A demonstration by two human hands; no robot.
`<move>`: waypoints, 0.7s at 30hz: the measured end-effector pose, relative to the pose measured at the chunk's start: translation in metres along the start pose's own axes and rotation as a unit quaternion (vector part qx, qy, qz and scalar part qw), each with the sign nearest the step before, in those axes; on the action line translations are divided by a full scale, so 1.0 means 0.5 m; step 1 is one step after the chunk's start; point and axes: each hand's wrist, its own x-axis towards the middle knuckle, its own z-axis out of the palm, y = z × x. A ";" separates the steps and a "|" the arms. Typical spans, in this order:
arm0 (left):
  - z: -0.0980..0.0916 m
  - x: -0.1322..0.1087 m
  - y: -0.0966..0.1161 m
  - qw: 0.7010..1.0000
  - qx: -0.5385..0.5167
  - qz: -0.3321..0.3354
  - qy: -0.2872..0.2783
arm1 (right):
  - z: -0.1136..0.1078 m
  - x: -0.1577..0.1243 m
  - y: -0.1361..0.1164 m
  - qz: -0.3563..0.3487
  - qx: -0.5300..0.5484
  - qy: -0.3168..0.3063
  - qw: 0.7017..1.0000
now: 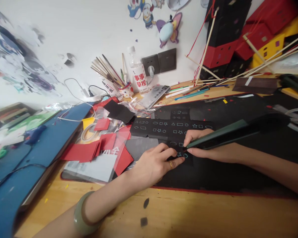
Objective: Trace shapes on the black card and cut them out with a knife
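A cross-shaped piece of black paper (192,130) lies on the dark mat, with light-blue outlines of stars, ovals, rectangles and other shapes drawn on it. My left hand (159,162) rests on its lower part, fingertips pressing near a drawn star; a ring is on one finger. My right hand (201,145) is closed around a long dark green utility knife (218,134). The knife's tip end meets the paper beside a drawn rectangle, just above my left fingertips. The blade itself is too small to make out.
Red paper pieces (81,152) and a tape roll (88,132) lie to the left. Pens (192,94), a plastic bottle (139,74) and a brush cup (126,90) stand or lie behind. Red and black paper boxes (223,54) with thin sticks rise at back right.
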 end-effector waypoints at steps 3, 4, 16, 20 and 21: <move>-0.001 0.001 0.000 1.000 0.004 0.000 0.001 | 0.000 -0.001 0.001 0.001 -0.006 -0.001 1.000; -0.001 0.001 0.000 1.000 0.004 0.000 0.002 | 0.000 -0.001 0.002 0.001 -0.007 -0.002 1.000; 0.003 0.006 -0.004 1.000 -0.015 -0.001 -0.012 | 0.000 0.009 0.001 -0.013 -0.020 -0.023 0.999; 0.003 0.004 -0.004 1.000 -0.022 -0.007 -0.013 | -0.003 0.008 0.001 -0.007 -0.002 -0.027 1.000; 0.002 0.004 -0.004 1.000 -0.024 -0.008 -0.012 | -0.004 0.008 0.001 -0.008 -0.002 -0.027 1.000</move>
